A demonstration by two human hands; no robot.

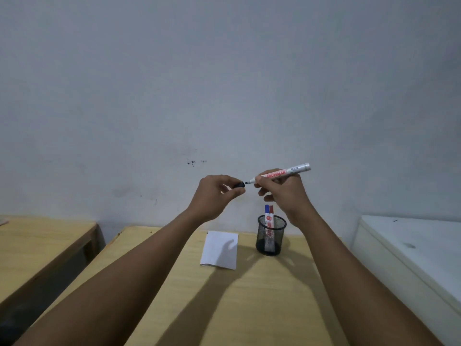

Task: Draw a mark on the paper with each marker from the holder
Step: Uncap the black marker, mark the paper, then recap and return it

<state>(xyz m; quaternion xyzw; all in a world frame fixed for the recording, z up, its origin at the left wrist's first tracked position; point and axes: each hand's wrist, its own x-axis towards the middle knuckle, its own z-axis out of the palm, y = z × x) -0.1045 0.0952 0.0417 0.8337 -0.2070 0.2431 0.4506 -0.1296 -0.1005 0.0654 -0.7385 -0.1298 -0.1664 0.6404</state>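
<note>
My right hand (283,193) holds a white marker (287,172) with red lettering, raised above the table, its bare dark tip pointing left. My left hand (217,193) pinches the black cap (239,184), which sits just off the tip. Below them a black mesh holder (270,237) stands on the wooden table (249,308) with a blue-capped marker (267,213) and a red-capped marker (271,213) upright inside. A white sheet of paper (219,249) lies flat just left of the holder, with no mark visible on it.
A second wooden table (37,245) stands to the left across a dark gap. A white cabinet top (411,245) sits at the right. A pale wall (224,96) rises right behind the table.
</note>
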